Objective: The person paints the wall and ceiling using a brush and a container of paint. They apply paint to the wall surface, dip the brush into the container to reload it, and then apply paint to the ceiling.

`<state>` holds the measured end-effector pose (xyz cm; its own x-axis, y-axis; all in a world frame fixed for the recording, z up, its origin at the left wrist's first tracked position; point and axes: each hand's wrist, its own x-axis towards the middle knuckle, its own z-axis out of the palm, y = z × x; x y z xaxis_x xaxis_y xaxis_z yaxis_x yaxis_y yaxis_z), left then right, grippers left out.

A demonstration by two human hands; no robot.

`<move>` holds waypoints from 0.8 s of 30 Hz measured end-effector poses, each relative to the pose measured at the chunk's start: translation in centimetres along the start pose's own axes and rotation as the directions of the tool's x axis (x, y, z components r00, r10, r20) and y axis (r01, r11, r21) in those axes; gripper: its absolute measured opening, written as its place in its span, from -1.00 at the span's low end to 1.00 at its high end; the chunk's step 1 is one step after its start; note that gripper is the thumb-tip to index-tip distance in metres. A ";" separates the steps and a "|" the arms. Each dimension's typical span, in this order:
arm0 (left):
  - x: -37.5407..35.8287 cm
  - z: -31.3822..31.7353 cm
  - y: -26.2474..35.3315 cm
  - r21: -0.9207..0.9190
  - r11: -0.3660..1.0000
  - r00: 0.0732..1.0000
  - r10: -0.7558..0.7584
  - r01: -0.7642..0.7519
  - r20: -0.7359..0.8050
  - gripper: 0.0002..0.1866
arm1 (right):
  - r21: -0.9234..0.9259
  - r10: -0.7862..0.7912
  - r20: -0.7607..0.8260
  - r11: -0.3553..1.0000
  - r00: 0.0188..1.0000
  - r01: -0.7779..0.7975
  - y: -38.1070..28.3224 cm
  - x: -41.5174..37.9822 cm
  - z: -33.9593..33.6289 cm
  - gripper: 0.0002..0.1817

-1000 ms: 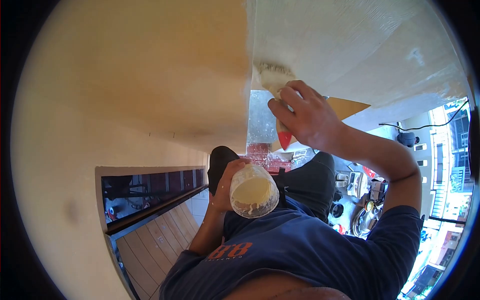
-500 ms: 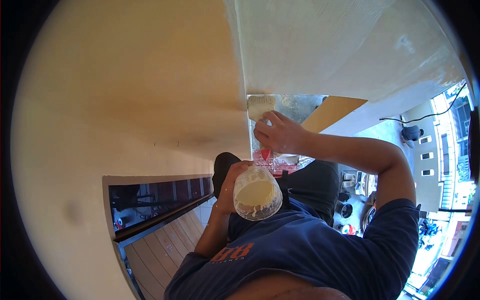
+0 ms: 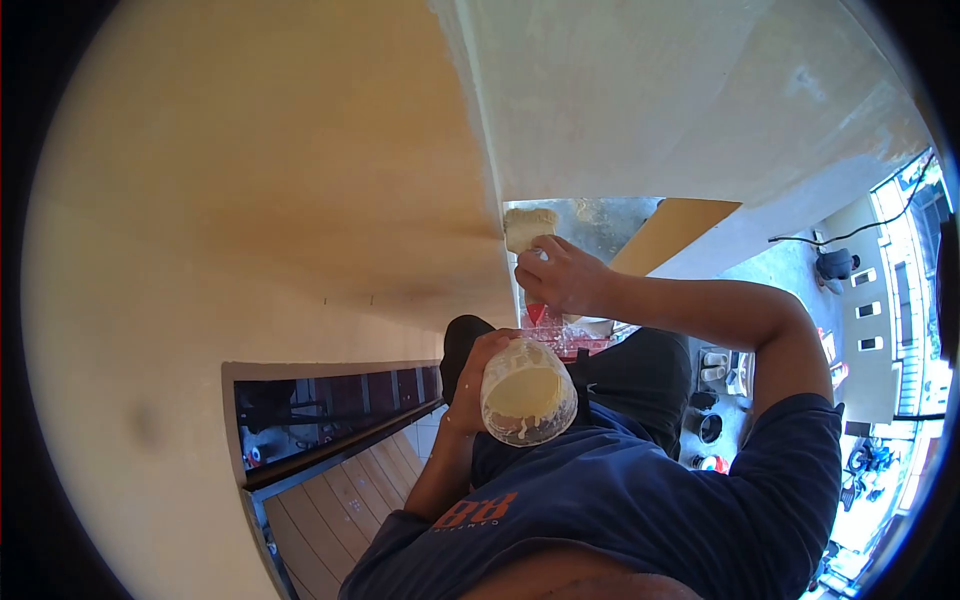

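Note:
My left hand is wrapped round a clear plastic cup with pale cream paint inside and drips on its wall. My right hand grips a wide paintbrush by its handle. The brush's pale bristles are by the edge where the orange-tan wall meets the whitish surface. Whether the bristles touch the wall is hard to tell.
A window-like opening with a dark frame lies at lower left, above wooden boards. Black buckets and slippers are on the floor below. Another person is far off at the right.
The view has shifted slightly, so most things appear a little lower and to the right. The brush's bristles sit slightly below the opening's upper edge. Both hands keep their holds.

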<state>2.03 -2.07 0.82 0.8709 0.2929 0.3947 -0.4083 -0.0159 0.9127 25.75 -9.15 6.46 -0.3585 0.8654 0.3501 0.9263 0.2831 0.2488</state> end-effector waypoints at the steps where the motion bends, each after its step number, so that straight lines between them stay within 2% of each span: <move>1: 0.0 0.3 0.4 -0.063 0.998 0.999 -0.028 0.026 -0.029 0.13 | 0.087 0.068 0.025 0.994 0.997 -0.069 0.0 0.2 -0.4 -0.69; 2: 0.0 0.5 0.6 -0.129 0.990 0.997 -0.058 0.051 -0.053 0.13 | 0.171 0.134 0.059 0.975 0.989 -0.142 0.0 0.1 -0.9 -0.67; 3: -0.1 0.4 0.5 -0.129 0.990 0.997 -0.064 0.057 -0.053 0.13 | 0.176 0.137 0.060 0.974 0.989 -0.146 0.7 0.4 -1.7 -0.67; 5: -0.3 -0.3 0.1 0.055 0.998 1.000 -0.031 0.031 0.000 0.14 | 0.191 0.211 0.078 0.956 0.974 -0.222 2.6 1.3 -3.6 -0.65; 6: -0.2 -0.1 0.3 0.055 0.998 0.999 -0.037 0.037 0.001 0.14 | 0.197 0.213 0.079 0.954 0.974 -0.225 2.6 1.4 -4.4 -0.65; 8: 0.0 0.3 0.8 -0.129 0.987 0.995 -0.097 0.094 -0.020 0.14 | 0.176 0.210 -0.011 0.963 0.978 -0.205 2.4 1.6 -5.9 -0.65; 9: 0.0 0.3 0.7 -0.129 0.987 0.994 -0.104 0.100 -0.025 0.14 | 0.145 0.196 -0.088 0.972 0.977 -0.182 2.1 1.9 -7.3 -0.64; 10: 0.0 0.3 0.5 -0.118 0.990 0.995 -0.087 0.082 -0.039 0.13 | 0.153 0.196 -0.083 0.971 0.977 -0.182 1.9 2.3 -8.4 -0.64; 12: -0.4 0.4 0.2 -0.115 0.991 0.996 -0.079 0.072 -0.052 0.12 | 0.051 0.213 -0.194 0.977 0.958 -0.207 1.4 2.5 -9.7 -0.64; 13: -0.5 0.3 0.1 -0.137 0.988 0.996 -0.084 0.077 -0.042 0.13 | 0.050 0.219 -0.191 0.976 0.957 -0.213 1.1 2.2 -9.1 -0.64; 15: -0.1 0.3 0.1 -0.160 0.984 0.997 -0.083 0.080 -0.012 0.15 | 0.020 0.110 -0.175 0.994 0.978 -0.108 0.4 1.1 -6.4 -0.64; 16: 0.1 0.7 0.5 -0.194 0.977 0.993 -0.102 0.090 -0.053 0.00 | 0.006 0.121 -0.176 0.992 0.977 -0.122 0.0 0.1 -4.5 -0.64; 17: 0.3 1.0 1.0 -0.227 0.968 0.988 -0.125 0.102 -0.090 -0.15 | 0.029 0.095 -0.089 0.995 0.991 -0.093 -0.3 -1.1 -2.5 -0.64; 18: 0.5 1.0 1.5 -0.221 0.970 0.991 -0.118 0.100 -0.067 -0.15 | 0.055 0.067 -0.009 0.996 0.998 -0.067 -0.4 -1.7 -1.5 -0.64; 19: 0.9 0.9 2.1 -0.387 0.882 0.935 -0.335 0.268 -0.114 -0.35 | 0.035 0.079 -0.025 0.996 0.997 -0.078 -0.5 -1.8 -1.5 -0.64; 20: 1.5 0.9 2.5 -0.548 0.736 0.831 -0.543 0.398 -0.126 -0.54 | 0.102 0.127 -0.067 0.988 0.990 -0.120 -0.8 -2.1 -1.6 -0.67; 21: 1.9 1.1 2.9 -0.469 0.782 0.844 -0.521 0.411 -0.130 -0.67 | 0.177 0.176 -0.097 0.972 0.980 -0.157 -1.2 -2.2 -2.1 -0.70; 22: 1.8 1.1 2.8 -0.467 0.780 0.843 -0.523 0.416 -0.123 -0.67 | 0.176 0.183 -0.097 0.971 0.978 -0.164 -1.5 -2.6 -2.6 -0.70; 24: 1.5 0.9 2.2 -0.552 0.748 0.837 -0.525 0.369 -0.153 -0.67 | 0.218 0.320 -0.149 0.933 0.935 -0.285 -1.6 -3.6 -4.6 -0.65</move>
<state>2.68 -2.54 3.51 0.9017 0.3997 -0.1651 -0.1354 0.6235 0.7700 25.02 -14.59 9.01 -0.0560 0.8385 0.5421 0.9921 0.1076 -0.0641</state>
